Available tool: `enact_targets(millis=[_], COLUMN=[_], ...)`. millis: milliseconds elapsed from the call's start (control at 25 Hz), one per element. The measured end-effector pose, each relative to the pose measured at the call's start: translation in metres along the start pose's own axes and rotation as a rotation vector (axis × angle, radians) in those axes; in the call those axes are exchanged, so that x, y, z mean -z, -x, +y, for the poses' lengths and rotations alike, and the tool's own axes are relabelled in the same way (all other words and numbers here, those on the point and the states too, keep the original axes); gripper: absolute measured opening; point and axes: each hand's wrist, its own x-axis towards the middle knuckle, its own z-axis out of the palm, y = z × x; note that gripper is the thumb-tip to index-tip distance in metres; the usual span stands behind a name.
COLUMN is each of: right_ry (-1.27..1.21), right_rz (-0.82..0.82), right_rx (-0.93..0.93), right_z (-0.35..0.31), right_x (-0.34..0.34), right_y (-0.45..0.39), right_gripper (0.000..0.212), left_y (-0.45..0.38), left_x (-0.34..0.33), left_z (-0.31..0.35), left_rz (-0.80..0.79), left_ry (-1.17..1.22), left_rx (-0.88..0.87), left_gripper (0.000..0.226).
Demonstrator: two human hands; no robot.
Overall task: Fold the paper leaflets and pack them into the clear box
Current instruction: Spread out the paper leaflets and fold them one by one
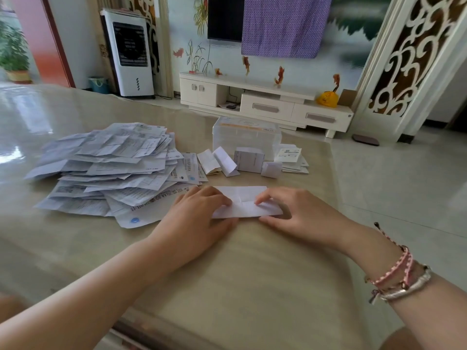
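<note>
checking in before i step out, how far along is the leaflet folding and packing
Early. Done: a few folded leaflets lie on the table in front of the clear box; whether any are inside is unclear. In hand: the left hand and right hand press a white leaflet mid-fold. Left: the big pile of unfolded leaflets, plus packing.

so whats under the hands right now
A white folded leaflet lies flat on the table. The left hand covers its left end and the right hand pinches its right part, so those ends are hidden.
</note>
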Motion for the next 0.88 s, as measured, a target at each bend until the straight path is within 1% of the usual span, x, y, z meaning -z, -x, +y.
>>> enact_targets(millis=[80,160,240,320,440,480,560,640,680,760,840,880], right_ry=[0.068,0.062,-0.058,-0.173,-0.294,-0.292,-0.186,-0.028,0.025,0.090,0.085,0.046], right_rz=[-0.005,0.010,0.069,0.142,0.186,0.184,0.148,0.093,0.080,0.068,0.032,-0.002], right_rx=[0.006,-0.008,-0.051,-0.088,-0.162,-0.190,-0.238,-0.241,-0.232,-0.205,-0.143,-0.107], right_z=[0.001,0.000,-0.002,-0.002,0.000,0.002,0.006,0.007,0.007,0.006,0.004,0.002], right_x=[0.000,0.000,0.002,0.004,0.007,0.007,0.003,-0.003,-0.005,-0.004,0.002,0.006], right_y=[-0.001,-0.003,-0.005,-0.009,-0.015,-0.015,-0.014,-0.014,-0.014,-0.014,-0.011,-0.008], right_gripper=[0.024,0.023,0.017,0.010,0.004,0.002,0.006,0.013,0.016,0.023,0.029,0.031], left_y=[-0.001,-0.004,-0.005,-0.005,-0.007,-0.007,-0.007,-0.007,-0.005,-0.003,-0.001,-0.001], left_x=[-0.003,-0.003,-0.001,0.003,0.005,0.005,0.002,-0.002,-0.004,-0.005,-0.005,-0.006], left_z=[-0.004,-0.005,-0.005,-0.003,-0.002,-0.002,-0.003,-0.005,-0.005,-0.004,-0.003,-0.004], left_rz=[-0.001,0.047,0.093,0.124,0.151,0.138,0.100,0.098,0.116,0.151,0.168,0.172], left_ry=[0.016,0.053,0.111,0.224,0.338,0.322,0.220,0.071,0.008,-0.075,-0.088,-0.078], left_rx=[-0.010,-0.031,-0.028,0.029,0.122,0.148,0.174,0.124,0.081,-0.026,-0.112,-0.137], left_gripper=[0.042,0.033,0.021,0.012,0.011,0.015,0.033,0.045,0.044,0.033,0.021,0.019])
